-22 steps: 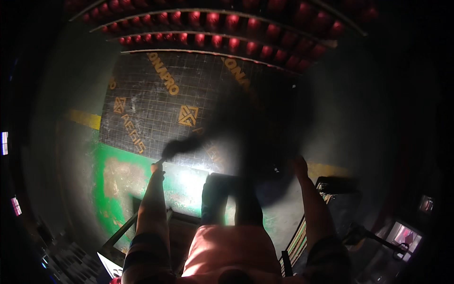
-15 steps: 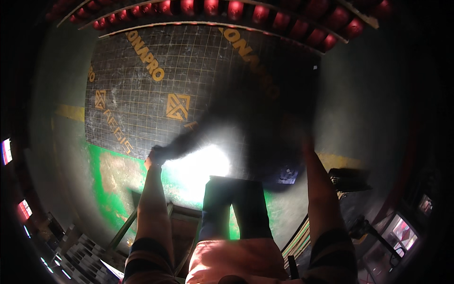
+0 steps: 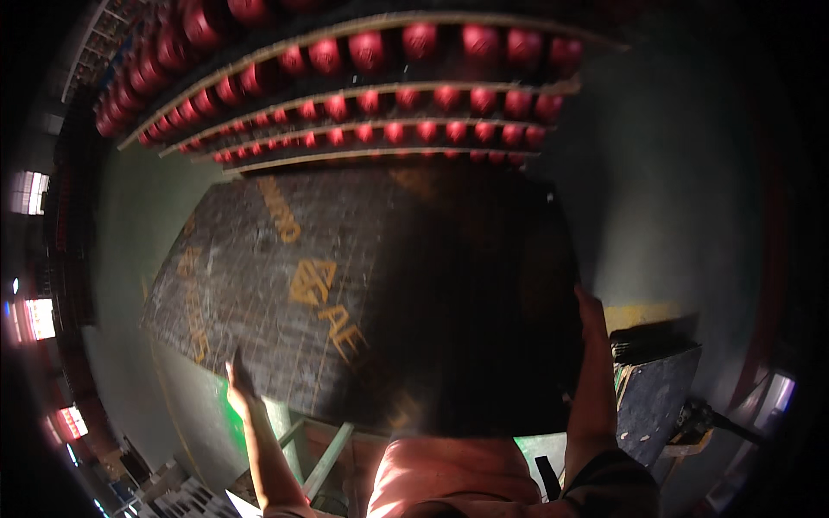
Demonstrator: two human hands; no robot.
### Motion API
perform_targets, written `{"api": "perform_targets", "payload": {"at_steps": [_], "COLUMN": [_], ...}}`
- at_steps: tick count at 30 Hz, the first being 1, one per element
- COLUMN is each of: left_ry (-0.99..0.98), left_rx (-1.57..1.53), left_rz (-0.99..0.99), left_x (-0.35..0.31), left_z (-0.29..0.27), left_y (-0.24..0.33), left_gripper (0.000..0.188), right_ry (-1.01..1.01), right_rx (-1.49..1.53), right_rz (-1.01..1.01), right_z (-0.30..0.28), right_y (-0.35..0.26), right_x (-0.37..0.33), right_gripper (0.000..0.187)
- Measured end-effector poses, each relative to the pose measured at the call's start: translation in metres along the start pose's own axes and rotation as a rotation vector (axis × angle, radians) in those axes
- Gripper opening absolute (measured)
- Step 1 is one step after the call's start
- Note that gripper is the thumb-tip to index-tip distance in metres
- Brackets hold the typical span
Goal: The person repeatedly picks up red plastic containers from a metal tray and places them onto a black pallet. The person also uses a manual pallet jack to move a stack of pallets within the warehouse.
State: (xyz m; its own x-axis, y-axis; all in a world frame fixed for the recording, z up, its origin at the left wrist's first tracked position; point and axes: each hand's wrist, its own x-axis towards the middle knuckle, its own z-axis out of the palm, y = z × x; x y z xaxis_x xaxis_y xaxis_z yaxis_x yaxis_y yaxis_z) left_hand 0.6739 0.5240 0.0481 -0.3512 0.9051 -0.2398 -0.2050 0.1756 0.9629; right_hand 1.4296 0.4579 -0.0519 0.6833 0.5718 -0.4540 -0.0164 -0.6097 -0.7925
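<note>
A large dark plywood board (image 3: 345, 285) with a fine grid and faded orange printing spans the middle, its near edge against my body. My left hand (image 3: 243, 386) grips its near edge toward the left corner, thumb on top and fingers hidden beneath. On the right edge, my right hand (image 3: 591, 312) is closed around the side, its fingertips out of sight. Deep shadow covers the board's right half. Its far edge reaches the bottom of a stack of red rounded pieces (image 3: 370, 101) layered between boards.
More red rounded pieces (image 3: 175, 53) rise at the upper left. At the right stands a stack of dark boards (image 3: 654, 380), with a yellow floor stripe (image 3: 639, 312) behind it. A metal frame (image 3: 328, 456) sits low on the left, by grey blocks (image 3: 186, 492).
The board has come nearer to my body and now hides my legs. Both hands have shifted lower in the view, and more of the red stack shows ahead.
</note>
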Motion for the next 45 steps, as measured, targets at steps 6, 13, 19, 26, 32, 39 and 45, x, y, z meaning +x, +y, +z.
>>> {"api": "perform_targets", "payload": {"at_steps": [6, 13, 19, 26, 32, 39, 45], "left_ry": [0.039, -0.127, -0.35, -0.498, -1.024, -0.958, -0.901], "left_rx": [0.089, -0.189, 0.06, 0.447, 1.062, 0.458, 0.966], "left_rz": [0.082, -0.128, -0.307, -0.116, 0.835, -0.458, -0.956], "left_x": [-0.165, -0.196, -0.194, -0.293, -0.486, -0.672, -0.712], "left_z": [-0.069, -0.133, -0.131, -0.114, -0.008, 0.163, 0.198], "left_y": [-0.029, -0.012, 0.03, 0.127, 0.178, 0.0, -0.163], "left_gripper": [0.053, 0.033, 0.041, 0.056, 0.07, 0.059, 0.056], "right_ry": [0.072, 0.286, 0.379, 0.392, 0.484, 0.898, 0.727], "right_rx": [-0.303, -0.263, -0.275, -0.187, 0.061, 0.211, -0.373], "right_rz": [-0.026, 0.09, 0.2, 0.339, 0.508, 0.437, 0.792], "right_z": [-0.097, -0.189, -0.244, -0.342, -0.58, -0.779, -0.633], "right_y": [0.12, 0.118, 0.077, 0.171, 0.275, 0.498, 0.663], "right_x": [-0.101, -0.228, -0.361, -0.526, -0.619, -0.712, -0.653], "right_gripper": [0.055, 0.065, 0.065, 0.067, 0.062, 0.052, 0.071]}}
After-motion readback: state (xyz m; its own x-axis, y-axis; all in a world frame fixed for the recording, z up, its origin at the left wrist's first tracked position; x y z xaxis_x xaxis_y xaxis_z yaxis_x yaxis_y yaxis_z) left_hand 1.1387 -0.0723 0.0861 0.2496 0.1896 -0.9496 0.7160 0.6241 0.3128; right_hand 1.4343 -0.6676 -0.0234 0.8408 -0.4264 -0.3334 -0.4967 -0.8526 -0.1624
